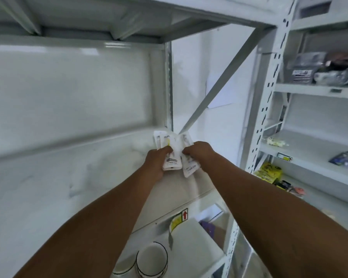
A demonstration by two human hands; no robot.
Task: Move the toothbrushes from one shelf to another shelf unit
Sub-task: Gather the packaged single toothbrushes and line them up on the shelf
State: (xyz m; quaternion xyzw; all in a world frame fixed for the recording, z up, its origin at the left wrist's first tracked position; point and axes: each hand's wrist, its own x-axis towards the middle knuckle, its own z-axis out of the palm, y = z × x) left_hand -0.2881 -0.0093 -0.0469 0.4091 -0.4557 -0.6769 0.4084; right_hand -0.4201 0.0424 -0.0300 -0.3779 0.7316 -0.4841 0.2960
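Toothbrushes [172, 152], in flat white blister packs: a small sheaf held over the white shelf [48, 197], near its right rear corner post. Count uncertain. At least three packs can be told apart, two fanned out beyond the fingertips and one angled down below the right thumb; overlap and blur hide any more.

Left hand [156, 163]: fingers curled shut around the left part of the sheaf, thumb on top, printed card ends sticking out just under the thumb. Right hand [199, 152]: fingers narrowed into a pinch on the right-hand pack, touching the left hand's fingertips across the bundle. The two-handed hold looks meant to keep the slippery packs squared together so that they go down as one stack and do not slide apart. Whether the lower edges touch the shelf cannot be told.

The shelf beneath the knuckles is otherwise bare, which suggests this is the receiving unit, with the set-down about to be made or in hand.

Other stock, not for moving:
- Bowls [152, 259], white with dark rims: two, on the level below the wrists.
- White board [191, 243]: one, beside the bowls.
- Neighbouring shelf unit [309, 91], well to the right of the right hand: bagged goods on several levels, number unclear; yellow packets [268, 172] on a lower level.
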